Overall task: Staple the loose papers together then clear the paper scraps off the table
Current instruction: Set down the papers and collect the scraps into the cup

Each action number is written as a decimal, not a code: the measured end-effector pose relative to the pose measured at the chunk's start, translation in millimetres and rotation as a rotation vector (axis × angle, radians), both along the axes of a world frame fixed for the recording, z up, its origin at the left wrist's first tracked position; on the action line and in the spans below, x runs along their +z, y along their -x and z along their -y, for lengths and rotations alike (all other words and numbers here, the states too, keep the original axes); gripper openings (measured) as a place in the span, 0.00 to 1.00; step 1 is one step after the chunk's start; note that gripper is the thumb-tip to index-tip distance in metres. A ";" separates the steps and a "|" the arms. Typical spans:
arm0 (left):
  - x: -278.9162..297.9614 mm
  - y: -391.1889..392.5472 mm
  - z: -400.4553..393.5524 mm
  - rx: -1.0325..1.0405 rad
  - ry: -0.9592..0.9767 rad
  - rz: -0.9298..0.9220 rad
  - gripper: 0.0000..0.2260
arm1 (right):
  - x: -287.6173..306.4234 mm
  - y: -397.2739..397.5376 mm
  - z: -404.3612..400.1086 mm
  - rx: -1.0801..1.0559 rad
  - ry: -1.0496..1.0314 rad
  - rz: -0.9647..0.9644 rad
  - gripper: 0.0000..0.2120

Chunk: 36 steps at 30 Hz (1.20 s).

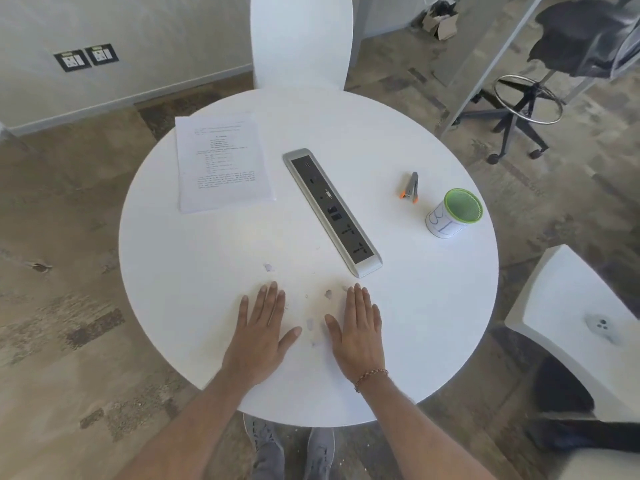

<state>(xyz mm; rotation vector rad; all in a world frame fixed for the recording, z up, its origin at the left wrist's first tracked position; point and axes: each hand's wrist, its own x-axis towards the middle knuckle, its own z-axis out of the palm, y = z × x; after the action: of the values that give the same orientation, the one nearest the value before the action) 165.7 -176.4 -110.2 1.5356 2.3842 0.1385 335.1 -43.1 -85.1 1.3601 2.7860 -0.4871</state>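
A stack of printed white papers (221, 161) lies flat at the far left of the round white table (214, 258). A small grey stapler with orange tips (410, 187) lies at the right, well away from both hands. Several small paper scraps (328, 294) are scattered near the table's front, one (268, 267) just beyond my left fingertips and others between my hands. My left hand (263, 332) rests flat on the table, fingers straight. My right hand (358, 329) rests flat beside it, a bead bracelet on its wrist. Neither hand holds anything.
A silver power strip (332, 211) runs diagonally across the table's middle. A green-rimmed mesh cup (453, 214) stands at the right. White chairs stand behind the table (301, 39) and at the right (571, 317). A black swivel stool (530, 102) is at the back right.
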 end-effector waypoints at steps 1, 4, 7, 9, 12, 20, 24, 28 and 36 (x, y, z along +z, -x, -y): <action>1.1 -5.0 0.4 -0.012 -0.010 0.006 0.35 | -0.7 -3.7 -1.4 0.006 0.004 0.007 0.34; 4.7 -16.7 -2.6 -0.037 -0.062 0.040 0.34 | -3.2 -12.3 -5.0 0.023 0.002 0.013 0.34; 13.6 -14.7 -15.8 0.010 -0.133 0.036 0.33 | -2.4 -16.4 -7.0 -0.019 -0.007 0.003 0.34; 19.6 -6.2 -33.0 0.045 -0.157 0.011 0.32 | -1.1 -20.1 -7.4 -0.088 -0.026 -0.013 0.34; 27.6 5.6 -66.1 0.039 -0.174 -0.024 0.32 | 0.0 -27.4 -9.4 -0.138 -0.023 -0.004 0.34; 17.8 -2.0 -127.7 0.008 -0.065 0.007 0.38 | 4.3 -39.8 -19.3 -0.061 0.037 0.033 0.39; 12.2 -4.6 -136.7 0.040 -0.034 0.068 0.35 | 4.3 -40.0 -19.6 -0.054 0.037 0.038 0.36; 4.9 -8.7 -122.5 -0.017 -0.075 -0.025 0.36 | 5.4 -45.7 -27.5 -0.055 0.055 -0.006 0.29; 12.2 -29.1 -74.9 -0.073 -0.122 -0.044 0.30 | 3.4 -45.3 -32.3 0.038 0.028 -0.047 0.26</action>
<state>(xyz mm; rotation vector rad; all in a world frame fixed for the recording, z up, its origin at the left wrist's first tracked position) 194.7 -101.5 -98.0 1.6946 2.3891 0.2401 380.5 -10.9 -81.7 1.3049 2.8245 -0.5623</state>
